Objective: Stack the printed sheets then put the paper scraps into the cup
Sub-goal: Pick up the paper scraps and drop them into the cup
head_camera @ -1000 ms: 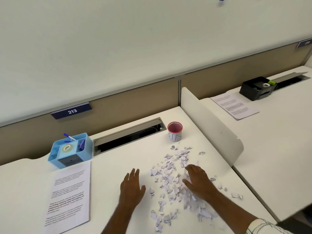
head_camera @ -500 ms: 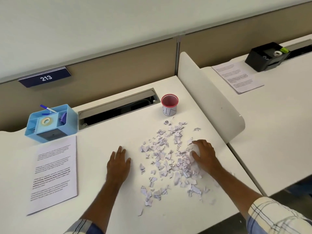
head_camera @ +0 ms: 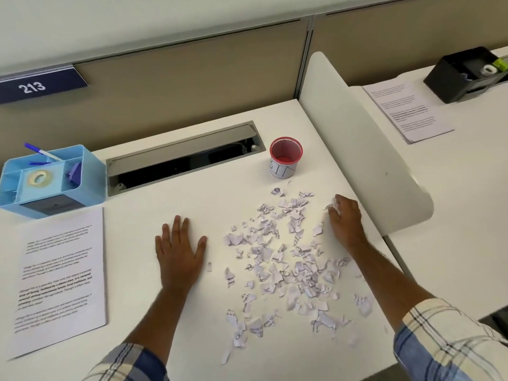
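Right hand (head_camera: 345,218) has slid out to the scraps' (head_camera: 283,259) far edge.

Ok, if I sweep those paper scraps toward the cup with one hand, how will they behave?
The paper scraps look tiny, thin and curled, so they'd probably scatter or slip under the fingers. The cup looks small and light; a push against it might tip it.

The desk (head_camera: 209,204) has a smooth, matt white top. Near its right edge lie torn paper scraps (head_camera: 286,259), crumpled and rough-edged. The cup (head_camera: 286,158) is red wire mesh with a paper wrap. The printed sheets (head_camera: 59,279) at the left edge are flat matt paper; the blue organizer (head_camera: 52,180) looks like smooth plastic.
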### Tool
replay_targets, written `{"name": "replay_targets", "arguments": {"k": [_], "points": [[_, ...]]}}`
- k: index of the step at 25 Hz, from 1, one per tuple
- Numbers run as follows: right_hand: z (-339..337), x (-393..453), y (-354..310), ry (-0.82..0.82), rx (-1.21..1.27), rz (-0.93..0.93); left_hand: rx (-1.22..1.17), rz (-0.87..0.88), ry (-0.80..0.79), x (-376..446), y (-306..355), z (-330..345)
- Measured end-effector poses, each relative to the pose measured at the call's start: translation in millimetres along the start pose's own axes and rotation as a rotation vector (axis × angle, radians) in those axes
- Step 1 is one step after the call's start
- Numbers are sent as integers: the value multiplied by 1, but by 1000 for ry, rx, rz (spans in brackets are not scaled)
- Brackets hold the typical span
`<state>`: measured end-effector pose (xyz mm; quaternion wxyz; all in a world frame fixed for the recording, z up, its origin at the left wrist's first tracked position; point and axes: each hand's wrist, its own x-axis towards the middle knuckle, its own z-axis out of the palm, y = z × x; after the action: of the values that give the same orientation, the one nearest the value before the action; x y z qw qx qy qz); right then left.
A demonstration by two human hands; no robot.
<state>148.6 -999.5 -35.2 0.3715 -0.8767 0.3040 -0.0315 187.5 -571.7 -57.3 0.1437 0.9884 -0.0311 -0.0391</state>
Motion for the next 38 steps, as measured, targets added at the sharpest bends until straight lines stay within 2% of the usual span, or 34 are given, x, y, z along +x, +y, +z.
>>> {"name": "replay_targets", "arguments": {"k": [7, 13, 16, 20, 25, 31, 35, 38], "points": [[50, 21, -50, 13, 151, -165, 6, -28, 38, 0, 1, 1], [62, 26, -57, -109, 102, -305, -18, -29, 82, 0, 0, 3], [58, 26, -53, -95, 95, -346, -14, -29, 89, -1, 0, 4], [53, 23, -54, -57, 178, -282, -21, -36, 86, -1, 0, 4], [45, 11, -56, -9, 409, -128, -46, -40, 84, -1, 0, 2], [10, 14, -101, 6, 450, -224, -35, -38, 87, -1, 1, 2], [-6, 53, -144, 5, 397, -339, -34, -37, 92, -1, 1, 2], [-7, 86, -163, 7, 328, -352, -32, -37, 99, -1, 0, 3]]}}
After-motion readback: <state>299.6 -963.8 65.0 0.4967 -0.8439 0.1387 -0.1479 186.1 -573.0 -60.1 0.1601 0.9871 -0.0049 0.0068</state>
